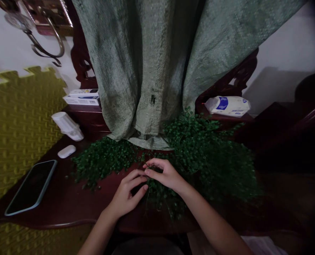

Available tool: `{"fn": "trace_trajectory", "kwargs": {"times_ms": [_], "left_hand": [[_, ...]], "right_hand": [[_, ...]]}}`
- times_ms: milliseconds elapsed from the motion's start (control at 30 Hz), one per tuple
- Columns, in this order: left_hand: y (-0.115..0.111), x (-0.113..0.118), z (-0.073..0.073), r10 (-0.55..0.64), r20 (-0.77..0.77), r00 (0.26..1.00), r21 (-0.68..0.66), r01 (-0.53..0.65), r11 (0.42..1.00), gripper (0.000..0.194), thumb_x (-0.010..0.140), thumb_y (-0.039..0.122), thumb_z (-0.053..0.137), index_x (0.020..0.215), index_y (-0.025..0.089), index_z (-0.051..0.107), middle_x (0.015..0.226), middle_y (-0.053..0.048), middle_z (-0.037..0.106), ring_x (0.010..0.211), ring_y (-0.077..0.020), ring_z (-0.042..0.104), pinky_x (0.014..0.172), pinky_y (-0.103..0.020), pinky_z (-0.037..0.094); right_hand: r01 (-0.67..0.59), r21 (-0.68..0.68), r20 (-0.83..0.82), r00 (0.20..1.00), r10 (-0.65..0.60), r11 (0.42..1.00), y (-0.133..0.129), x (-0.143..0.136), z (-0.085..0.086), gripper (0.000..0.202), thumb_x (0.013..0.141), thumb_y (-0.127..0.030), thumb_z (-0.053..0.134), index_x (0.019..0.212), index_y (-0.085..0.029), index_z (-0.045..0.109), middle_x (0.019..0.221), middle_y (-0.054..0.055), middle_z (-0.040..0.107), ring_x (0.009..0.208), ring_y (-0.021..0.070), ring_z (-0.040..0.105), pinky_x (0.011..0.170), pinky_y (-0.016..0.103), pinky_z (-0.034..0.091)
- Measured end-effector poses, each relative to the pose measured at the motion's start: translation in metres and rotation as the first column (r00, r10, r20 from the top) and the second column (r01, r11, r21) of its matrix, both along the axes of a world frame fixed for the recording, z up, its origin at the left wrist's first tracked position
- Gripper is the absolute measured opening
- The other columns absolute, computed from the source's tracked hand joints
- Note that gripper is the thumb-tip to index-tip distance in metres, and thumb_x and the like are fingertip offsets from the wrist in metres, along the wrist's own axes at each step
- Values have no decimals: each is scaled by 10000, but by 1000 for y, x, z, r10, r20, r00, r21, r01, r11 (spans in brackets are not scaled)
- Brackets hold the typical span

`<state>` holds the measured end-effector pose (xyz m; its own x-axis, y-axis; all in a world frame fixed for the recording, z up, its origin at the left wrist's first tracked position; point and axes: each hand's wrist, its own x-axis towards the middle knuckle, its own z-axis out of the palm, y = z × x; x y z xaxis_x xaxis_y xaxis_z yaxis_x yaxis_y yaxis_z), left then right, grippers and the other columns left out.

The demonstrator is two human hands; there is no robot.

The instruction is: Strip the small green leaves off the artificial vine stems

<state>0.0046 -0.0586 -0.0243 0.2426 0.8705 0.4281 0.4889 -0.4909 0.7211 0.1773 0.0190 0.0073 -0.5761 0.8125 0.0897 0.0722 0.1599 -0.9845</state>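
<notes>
The green sprigs (161,193) lie on the counter (67,202) under and just in front of the fingertips, near the counter's front edge; the right hand (164,173) is curled over them, thumb and fingers bent toward each other, perhaps around a thin stem, though I cannot tell; the left hand (132,189) is half curled beside it, thumb parted from the fingers, and whether it grips anything is equally unclear; the step looks like fine fingertip work on stems, so it would go best by steadying one stem with one hand and working along it lightly with the other, without crushing the small round heads; the larger bushy heap (207,148) on the right and the lower heap (106,156) on the left are best kept apart; behind them hangs a grey-green woven sack (154,63); a phone (31,187) lies far left.
</notes>
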Motion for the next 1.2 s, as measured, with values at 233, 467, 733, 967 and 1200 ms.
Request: {"fn": "trace_trajectory", "kwargs": {"times_ms": [233, 467, 733, 967, 1200], "left_hand": [[1, 3, 3, 43, 19, 999, -12, -43, 999, 32, 843, 149, 612, 849, 177, 627, 1006, -71, 636, 946, -189, 626, 843, -283, 491], [4, 1, 3, 54, 113, 992, -13, -53, 999, 35, 870, 150, 604, 874, 170, 633, 848, -44, 639, 799, -155, 623, 725, -246, 490], [3, 5, 3, -33, 93, 995, -73, 40, 997, 101, 893, 145, 578, 852, 164, 669, 841, -60, 649, 789, -157, 629, 707, -245, 487], [4, 4, 0, -13, 109, 994, -123, 27, 992, 93, 892, 176, 590, 828, 166, 656, 824, -53, 644, 773, -153, 619, 705, -246, 475], [2, 6, 7, -34, 185, 982, -246, 80, 966, 172, 914, 261, 550, 793, 160, 617, 819, -63, 640, 770, -171, 608, 710, -263, 463]], "right_hand": [[-5, 77, 60, 998, 0, 997, -3, 0, 2, 140, 799, -292, 656, 866, -169, 665, 889, 23, 694, 865, 173, 620, 797, 285, 449], [-186, 155, 335, 934, 126, 970, -4, 9, 5, 332, 674, -432, 784, 800, -178, 612, 619, -73, 474, 573, 82, 414, 513, 185, 324], [-325, 235, 501, 848, 172, 916, -1, 18, 6, 186, 733, -338, 722, 801, -165, 714, 563, -52, 524, 553, 92, 493, 519, 190, 303], [-302, 296, 520, 847, 112, 906, -3, 16, 0, 67, 705, -195, 633, 688, -182, 697, 495, -65, 433, 500, 81, 405, 519, 210, 258], [-352, 286, 444, 873, 202, 891, -5, 11, -2, 188, 696, -189, 628, 518, -151, 583, 475, -82, 266, 509, 73, 266, 527, 221, 235]]}}
